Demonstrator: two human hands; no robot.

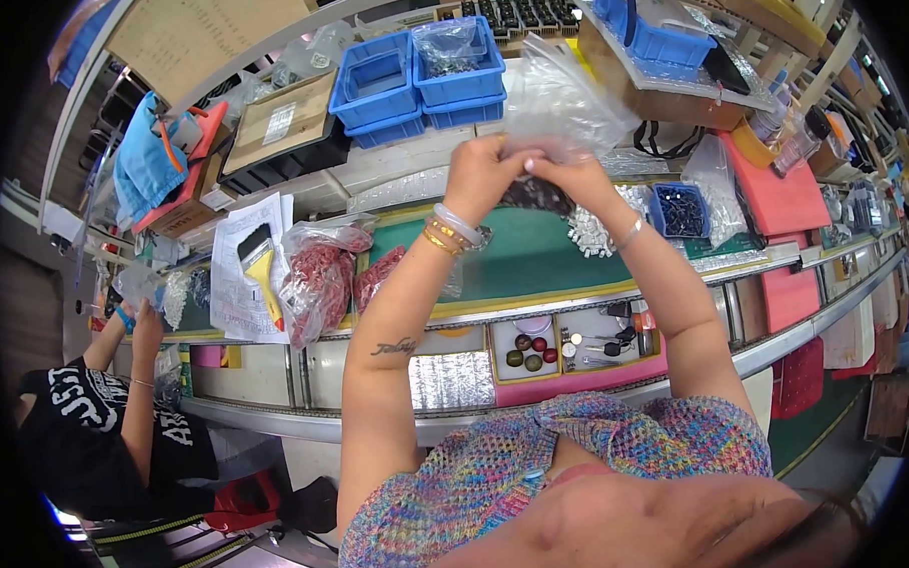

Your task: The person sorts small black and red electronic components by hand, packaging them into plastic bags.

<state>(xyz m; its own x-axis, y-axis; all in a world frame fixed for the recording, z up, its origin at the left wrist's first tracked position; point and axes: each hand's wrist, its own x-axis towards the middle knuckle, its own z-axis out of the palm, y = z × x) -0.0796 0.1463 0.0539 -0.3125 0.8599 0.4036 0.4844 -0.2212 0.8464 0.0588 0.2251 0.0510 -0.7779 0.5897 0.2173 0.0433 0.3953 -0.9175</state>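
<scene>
Head view: onlooker's notes; clock centred on the two hands, 12 pointing away from the person.
Left hand (483,171): at the middle, thumb and fingers drawn together in a pinch, no visible gap; has hold of the clear plastic bag (568,95). White and gold bangles (443,232) on this wrist.
Right hand (576,180): just beside the left, thumb tips close together; fingers likewise closed down on the bag.
Plastic bag: gripped at its near end, spreading up toward 1 o'clock; blurred.
Dark material (539,194): just under the hands at 5; cannot tell whether it lies inside the bag.
Green mat (533,249): below the hands at 6.
White parts: loose pile (595,234) at 4 to 5, near the right wrist.
Blue tray (656,213): between 3 and 4, full of dark small parts (682,208).
Blue bins (379,116): stacked at 10 to 11.
Red pieces: bagged (319,274), at 8, touching the papers (234,227); yellow-handled brush (261,276) lies on those papers.
Divided box (526,380): at 6, below the mat's edge; dark red and green round pieces (530,351) in its left compartment.
Co-worker (129,436): well apart at 8, hands raised near a small blue thing (125,316).
</scene>
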